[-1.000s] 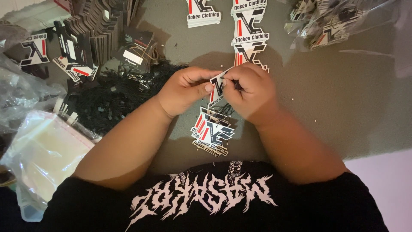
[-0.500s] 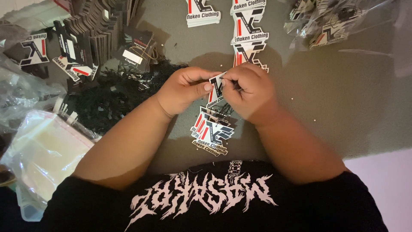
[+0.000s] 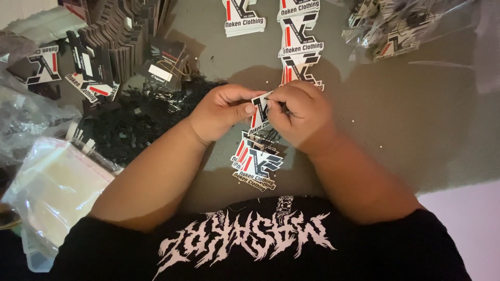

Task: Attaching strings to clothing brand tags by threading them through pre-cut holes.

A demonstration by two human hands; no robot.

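My left hand [image 3: 221,112] and my right hand [image 3: 302,114] meet over the middle of the grey surface [image 3: 416,130]. Both pinch one small die-cut card tag [image 3: 259,109], white with black and red shapes. The right fingertips also press a thin black string against the tag's top edge. Directly below the hands lies a small pile of the same tags [image 3: 258,161] with black strings on them. A heap of loose black strings [image 3: 135,122] lies just left of my left wrist.
More tags lie in a row at the top centre [image 3: 299,39]. Stacks of dark tags [image 3: 114,36] stand at the upper left. Clear plastic bags sit at the left [image 3: 47,192] and upper right [image 3: 401,26]. A pale floor edge [image 3: 469,229] shows at the lower right.
Both hands stay in place over the tag pile; only the fingers shift slightly on the held tag and string.
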